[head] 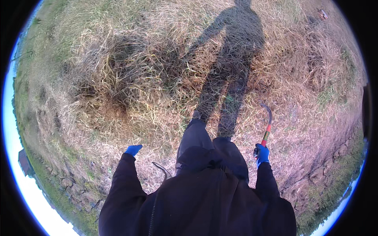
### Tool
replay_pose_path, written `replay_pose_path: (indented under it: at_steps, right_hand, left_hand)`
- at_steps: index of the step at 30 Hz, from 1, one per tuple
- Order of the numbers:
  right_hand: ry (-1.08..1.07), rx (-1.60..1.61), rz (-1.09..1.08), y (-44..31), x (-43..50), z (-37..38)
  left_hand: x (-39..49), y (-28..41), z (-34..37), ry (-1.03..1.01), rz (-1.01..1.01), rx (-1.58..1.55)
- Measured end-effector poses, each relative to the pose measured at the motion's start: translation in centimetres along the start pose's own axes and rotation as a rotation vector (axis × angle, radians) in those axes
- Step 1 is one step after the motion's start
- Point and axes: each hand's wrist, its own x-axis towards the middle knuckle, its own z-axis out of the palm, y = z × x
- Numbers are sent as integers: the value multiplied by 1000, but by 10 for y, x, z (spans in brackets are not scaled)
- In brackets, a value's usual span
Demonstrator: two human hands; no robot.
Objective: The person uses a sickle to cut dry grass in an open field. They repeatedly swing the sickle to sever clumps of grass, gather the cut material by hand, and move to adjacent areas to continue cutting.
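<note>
My right hand (pixel 262 154), in a blue glove, grips the red handle of a sickle (pixel 266 134). The handle has a patterned band in its middle. Its dark curved blade (pixel 269 113) points away from me, above the dry grass. Out to the left, my left hand (pixel 133 150) wears a blue glove too, its fingers extended and nothing visible in it. Flattened straw-coloured grass (pixel 159 126) covers the ground before me. A thicker clump of dry grass (pixel 115 79) stands ahead on the left.
My shadow (pixel 236 44) falls across the grass ahead. A small object (pixel 322 14), too small to make out, lies at the far right. Cracked bare soil (pixel 322 168) and green growth (pixel 322 203) run along the right. A building (pixel 25 162) shows at the left rim.
</note>
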Motion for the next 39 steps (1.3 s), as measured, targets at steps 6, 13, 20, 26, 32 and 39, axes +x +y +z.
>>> replay_pose_path:
  at_steps: [6, 13, 20, 26, 32, 39]
  right_hand:
    - [144, -49, -12, -28, -8, -50]
    - [-41, -96, -80, -44, 40, -86]
    - [-181, -906, -444, -101, 115, -78]
    - [-4, -738, -464, -175, 150, -165]
    - [291, -602, -456, -181, 202, -265]
    - [282, -566, -345, -224, 234, -245]
  left_hand:
    - [3, 168, 59, -82, -218, -444]
    - [-13, 387, 66, 199, 234, -140]
    - [-43, 355, 160, 195, 349, -420]
    - [-78, 328, 295, 22, -356, -237]
    - [-38, 430, 331, 30, 58, -255]
    - [-3, 633, 310, 52, 365, -232]
